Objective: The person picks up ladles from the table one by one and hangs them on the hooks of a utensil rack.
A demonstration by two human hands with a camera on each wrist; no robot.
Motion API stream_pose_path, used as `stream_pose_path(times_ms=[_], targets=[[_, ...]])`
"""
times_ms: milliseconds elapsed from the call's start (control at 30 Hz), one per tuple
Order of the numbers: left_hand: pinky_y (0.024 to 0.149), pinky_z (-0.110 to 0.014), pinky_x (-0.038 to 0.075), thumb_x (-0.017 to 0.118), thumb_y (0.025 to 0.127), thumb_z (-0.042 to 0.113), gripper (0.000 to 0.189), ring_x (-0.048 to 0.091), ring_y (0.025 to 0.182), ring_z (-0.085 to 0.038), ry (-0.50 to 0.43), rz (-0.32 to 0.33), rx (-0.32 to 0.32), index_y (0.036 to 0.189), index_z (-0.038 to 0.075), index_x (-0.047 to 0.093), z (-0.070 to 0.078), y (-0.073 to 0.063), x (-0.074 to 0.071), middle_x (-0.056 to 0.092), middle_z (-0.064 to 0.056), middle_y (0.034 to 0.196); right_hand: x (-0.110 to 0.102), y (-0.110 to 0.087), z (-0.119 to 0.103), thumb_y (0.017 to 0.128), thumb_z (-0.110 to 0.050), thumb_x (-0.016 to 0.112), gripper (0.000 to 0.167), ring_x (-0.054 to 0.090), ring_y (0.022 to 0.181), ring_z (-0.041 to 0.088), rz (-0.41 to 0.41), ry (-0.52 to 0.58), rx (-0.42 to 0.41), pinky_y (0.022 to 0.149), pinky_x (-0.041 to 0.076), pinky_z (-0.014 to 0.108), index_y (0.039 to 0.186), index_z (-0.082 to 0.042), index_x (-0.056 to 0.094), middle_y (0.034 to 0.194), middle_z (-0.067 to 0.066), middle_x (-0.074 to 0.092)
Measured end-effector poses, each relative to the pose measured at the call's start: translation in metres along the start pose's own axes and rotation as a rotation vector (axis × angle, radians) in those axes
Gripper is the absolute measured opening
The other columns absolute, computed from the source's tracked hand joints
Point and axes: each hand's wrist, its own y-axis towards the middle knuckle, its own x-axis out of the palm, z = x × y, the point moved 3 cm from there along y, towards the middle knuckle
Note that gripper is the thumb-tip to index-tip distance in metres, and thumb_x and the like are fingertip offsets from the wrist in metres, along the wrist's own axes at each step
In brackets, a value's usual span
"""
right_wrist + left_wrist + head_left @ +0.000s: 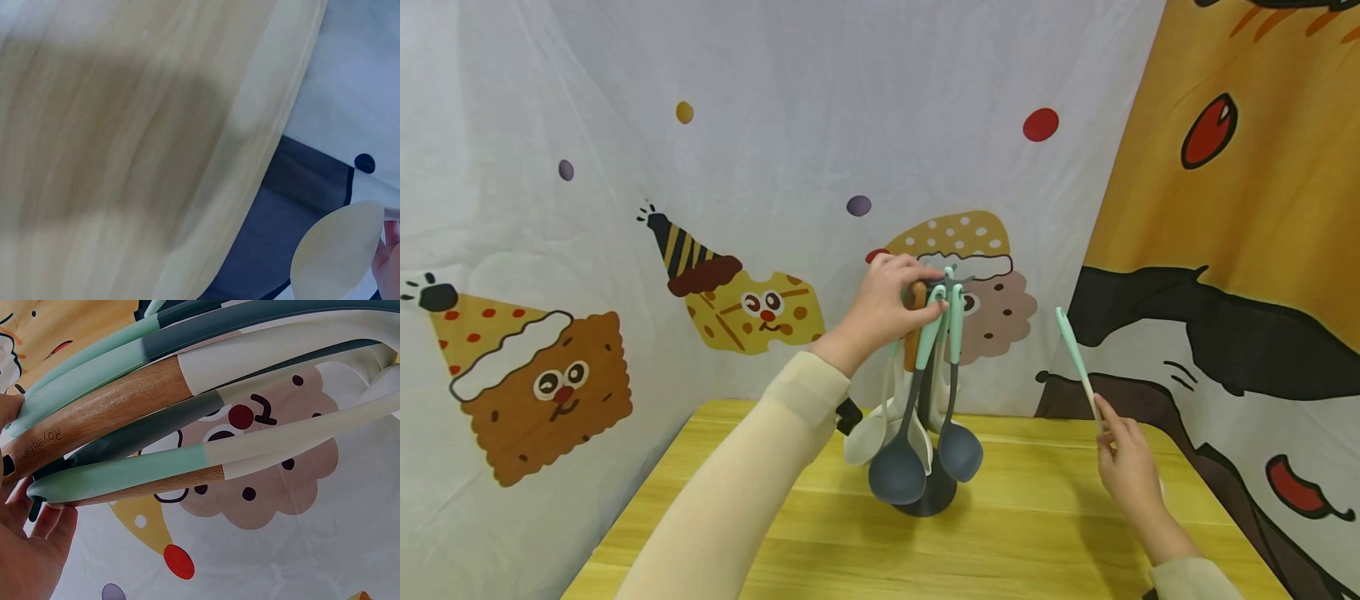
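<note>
A dark utensil rack (934, 497) stands on the table, hung with kitchen tools. My left hand (891, 300) grips the top of the rack, its thumb near the handle ends. In the left wrist view, fingers (59, 528) lie by a mint handle (125, 470) and a wooden handle (106, 412). Grey-blue ladles (897, 472) and a cream tool (865, 440) hang from it. Apart on the right, my right hand (1131, 467) holds a large spoon (1078, 358) by its cream shaft, mint handle end up. Its cream bowl (337, 253) shows in the right wrist view.
The yellow wooden table (1030, 533) has a rounded right edge, seen close in the right wrist view. A printed cloth (775, 125) with cartoon food figures hangs behind it. A small black object (848, 415) shows beside the left wrist.
</note>
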Motion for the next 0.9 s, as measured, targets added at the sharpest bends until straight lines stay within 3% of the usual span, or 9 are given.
stream_pose_path(times_ms=[333,433,567,633,733,833,900], targets=[[0.108,-0.047,0.045,0.079,0.094,0.031,0.043,0.048,0.128,-0.030,-0.010,0.000,0.001,0.133,0.015,0.073,0.000,0.001,0.001,0.068,-0.006,0.124,0.004,0.008,-0.023,0.088,0.018,0.065,0.073,0.066,0.090,0.037,0.017,0.048,-0.049,0.063,0.050,0.023,0.155,-0.008,0.051,0.108,0.020,0.060],[0.107,-0.047,0.045,0.079,0.094,0.032,0.043,0.049,0.128,-0.030,-0.006,0.000,0.002,0.133,0.015,0.073,0.000,0.001,0.001,0.068,-0.006,0.124,0.005,0.010,-0.030,0.089,0.018,0.065,0.072,0.064,0.090,0.033,0.021,0.066,-0.060,0.069,0.047,0.010,0.154,-0.009,0.052,0.108,0.019,0.061],[0.107,-0.047,0.045,0.079,0.094,0.031,0.043,0.049,0.127,-0.030,-0.009,-0.004,-0.001,0.133,0.015,0.073,0.001,0.001,0.001,0.068,-0.006,0.124,0.008,0.013,-0.040,0.090,0.017,0.065,0.070,0.058,0.091,0.021,0.025,0.088,-0.070,0.077,0.033,-0.007,0.153,-0.010,0.054,0.106,0.016,0.061],[0.106,-0.047,0.045,0.080,0.094,0.031,0.042,0.049,0.126,-0.030,-0.013,-0.003,-0.002,0.133,0.015,0.074,0.001,0.001,0.000,0.069,-0.006,0.124,0.010,0.015,-0.045,0.091,0.017,0.065,0.068,0.055,0.091,0.016,0.025,0.101,-0.078,0.078,0.039,-0.005,0.153,-0.010,0.055,0.104,0.014,0.061],[0.106,-0.046,0.045,0.080,0.094,0.030,0.042,0.049,0.125,-0.029,-0.020,-0.001,0.002,0.132,0.015,0.074,0.002,0.002,0.000,0.069,-0.005,0.123,0.011,0.018,-0.055,0.092,0.016,0.064,0.066,0.055,0.092,0.014,0.025,0.129,-0.092,0.080,0.056,0.012,0.152,-0.010,0.055,0.104,0.013,0.061],[0.106,-0.046,0.045,0.080,0.094,0.030,0.042,0.049,0.125,-0.029,-0.025,0.000,0.005,0.132,0.014,0.074,0.001,0.002,0.000,0.070,-0.005,0.123,0.013,0.019,-0.066,0.093,0.016,0.064,0.065,0.055,0.093,0.010,0.023,0.170,-0.108,0.082,0.057,0.013,0.152,-0.010,0.055,0.104,0.013,0.061],[0.106,-0.047,0.045,0.080,0.094,0.029,0.042,0.049,0.125,-0.029,-0.026,0.000,0.006,0.132,0.014,0.074,0.001,0.002,0.000,0.070,-0.006,0.124,0.013,0.020,-0.071,0.093,0.018,0.063,0.065,0.054,0.094,0.004,0.025,0.201,-0.121,0.085,0.048,0.001,0.152,-0.009,0.055,0.104,0.014,0.060]])
